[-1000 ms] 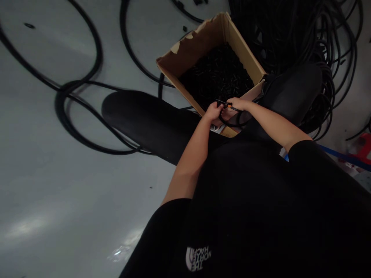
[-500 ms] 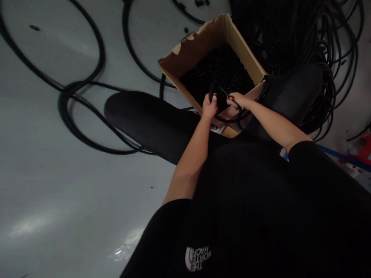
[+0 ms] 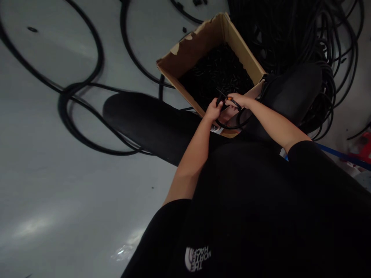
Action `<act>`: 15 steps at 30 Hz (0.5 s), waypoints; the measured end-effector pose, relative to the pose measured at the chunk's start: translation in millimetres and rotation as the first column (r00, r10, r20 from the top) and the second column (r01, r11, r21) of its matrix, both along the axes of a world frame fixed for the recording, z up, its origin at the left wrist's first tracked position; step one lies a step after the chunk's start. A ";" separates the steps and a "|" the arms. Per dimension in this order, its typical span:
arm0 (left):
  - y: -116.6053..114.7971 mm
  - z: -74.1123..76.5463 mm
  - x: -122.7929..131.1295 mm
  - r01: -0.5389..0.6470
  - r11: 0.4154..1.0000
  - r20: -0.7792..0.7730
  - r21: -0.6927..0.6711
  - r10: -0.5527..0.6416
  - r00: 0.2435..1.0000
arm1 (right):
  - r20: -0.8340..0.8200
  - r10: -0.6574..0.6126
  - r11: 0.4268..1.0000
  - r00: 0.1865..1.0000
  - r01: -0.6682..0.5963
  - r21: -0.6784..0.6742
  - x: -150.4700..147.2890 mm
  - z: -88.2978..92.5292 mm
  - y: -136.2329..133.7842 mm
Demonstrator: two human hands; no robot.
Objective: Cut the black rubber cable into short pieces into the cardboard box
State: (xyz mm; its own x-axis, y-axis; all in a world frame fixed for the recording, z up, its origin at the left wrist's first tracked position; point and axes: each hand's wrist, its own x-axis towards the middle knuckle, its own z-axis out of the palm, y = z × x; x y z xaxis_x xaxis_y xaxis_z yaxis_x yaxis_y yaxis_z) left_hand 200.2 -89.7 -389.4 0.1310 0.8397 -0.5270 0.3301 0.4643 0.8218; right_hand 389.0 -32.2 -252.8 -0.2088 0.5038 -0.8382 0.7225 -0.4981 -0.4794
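Observation:
My left hand (image 3: pixel 213 111) is closed around a black rubber cord (image 3: pixel 230 127), whose free end points up over the box. The cord curves down in a loop below both hands. In my right hand (image 3: pixel 238 99) are scissors (image 3: pixel 222 92) with black and orange handles, their blades at the cord just above my left thumb. Whether the blades are apart or together is too dark to tell. Beneath the hands stands an open cardboard box (image 3: pixel 243 44) with a torn rim, and many short black pieces (image 3: pixel 217 67) lie inside it.
A large heap of black cord (image 3: pixel 284 34) lies behind and right of the box. Long loops of cord (image 3: pixel 100 50) spread over the grey floor (image 3: pixel 58 185) at left. My bent legs (image 3: pixel 150 121) flank the box. A red object (image 3: pixel 363 148) is at the right edge.
My left hand has moved right and slightly down, bringing the cord's end from upright to a tilt against the scissors. My right hand has barely moved.

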 end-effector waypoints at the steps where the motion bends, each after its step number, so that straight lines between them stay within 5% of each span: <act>1: -0.1 1.3 0.7 -0.002 1.000 -0.017 -0.010 0.002 1.000 | 0.009 0.010 1.000 1.000 -0.010 0.000 0.7 -0.1 0.6; 15: -1.5 27.6 -0.2 0.056 0.996 -0.077 -0.069 -0.061 0.995 | 0.063 0.012 0.995 0.998 -0.005 -0.102 9.5 -7.8 8.2</act>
